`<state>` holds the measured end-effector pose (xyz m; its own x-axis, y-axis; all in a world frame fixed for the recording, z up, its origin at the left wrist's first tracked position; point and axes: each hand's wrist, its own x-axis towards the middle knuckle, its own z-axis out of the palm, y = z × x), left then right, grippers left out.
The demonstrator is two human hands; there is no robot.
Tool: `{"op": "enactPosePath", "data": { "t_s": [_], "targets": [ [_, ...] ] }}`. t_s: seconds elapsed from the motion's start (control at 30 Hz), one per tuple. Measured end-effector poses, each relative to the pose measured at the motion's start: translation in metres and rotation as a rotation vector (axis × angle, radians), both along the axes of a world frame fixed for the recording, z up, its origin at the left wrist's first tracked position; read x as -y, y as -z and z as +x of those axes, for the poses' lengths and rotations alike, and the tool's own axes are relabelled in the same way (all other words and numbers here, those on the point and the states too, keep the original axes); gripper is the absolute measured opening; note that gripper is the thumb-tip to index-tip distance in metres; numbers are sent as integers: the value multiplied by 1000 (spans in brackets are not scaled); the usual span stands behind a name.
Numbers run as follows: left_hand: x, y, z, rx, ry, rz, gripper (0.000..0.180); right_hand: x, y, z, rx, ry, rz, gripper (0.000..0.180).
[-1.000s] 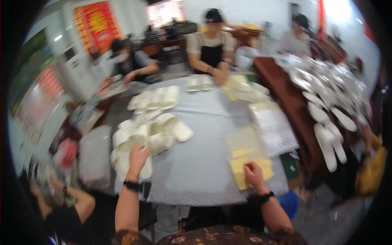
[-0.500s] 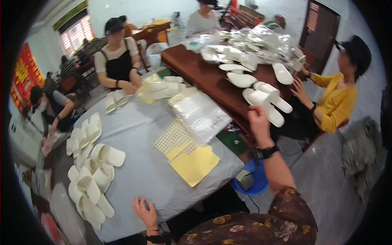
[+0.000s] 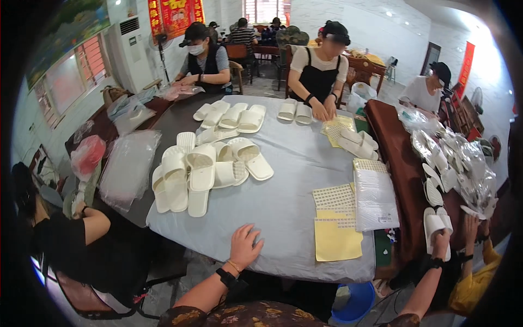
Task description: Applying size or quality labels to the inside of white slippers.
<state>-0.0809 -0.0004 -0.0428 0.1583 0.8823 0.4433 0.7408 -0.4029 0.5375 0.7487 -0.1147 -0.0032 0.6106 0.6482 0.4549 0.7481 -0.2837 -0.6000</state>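
Observation:
My left hand [image 3: 245, 248] rests on the grey cloth-covered table [image 3: 283, 218] near its front edge, fingers apart and holding nothing. At the far right my right hand [image 3: 440, 243] reaches out to a pair of white slippers [image 3: 434, 221] at the edge of the brown table, its fingers closed at them. Beyond my left hand lies a heap of white slippers [image 3: 199, 166], some overlapping. Yellow sticker sheets [image 3: 338, 235] and a stack of clear plastic bags [image 3: 377, 199] lie to the right on the grey table.
A co-worker in a black top [image 3: 318, 71] handles a yellow sheet across the table. A yellow-sleeved co-worker [image 3: 474, 278] works beside my right arm. Bagged slippers [image 3: 463, 169] are piled on the brown table [image 3: 381, 125]. A blue bucket [image 3: 354, 308] stands below the table edge.
The view has turned left, so the scene shifts rightward. My right hand remains at the pair of slippers by the brown table. My left hand stays open at the grey table's front edge.

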Motion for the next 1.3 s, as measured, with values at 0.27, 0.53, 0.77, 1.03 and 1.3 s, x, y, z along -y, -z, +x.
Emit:
{"op": "enactPosePath", "data": {
  "t_s": [0.27,0.53,0.77,1.03,1.3],
  "targets": [
    [7,-10,-1,22,-1,-35,35,33,-69,-201,-650,-33,431,29],
    [24,-51,20,210,123,-221,44,-44,-109,-511,-911,-712,107,37],
    [19,-52,10,626,-28,-475,51,-91,-33,-624,-275,-962,-169,42],
    [35,-25,-12,251,-79,-204,62,-82,-32,-582,-231,-716,-197,31],
    [15,-21,3,173,-34,-165,73,-104,-13,-576,-227,-690,-185,50]
  ]
}}
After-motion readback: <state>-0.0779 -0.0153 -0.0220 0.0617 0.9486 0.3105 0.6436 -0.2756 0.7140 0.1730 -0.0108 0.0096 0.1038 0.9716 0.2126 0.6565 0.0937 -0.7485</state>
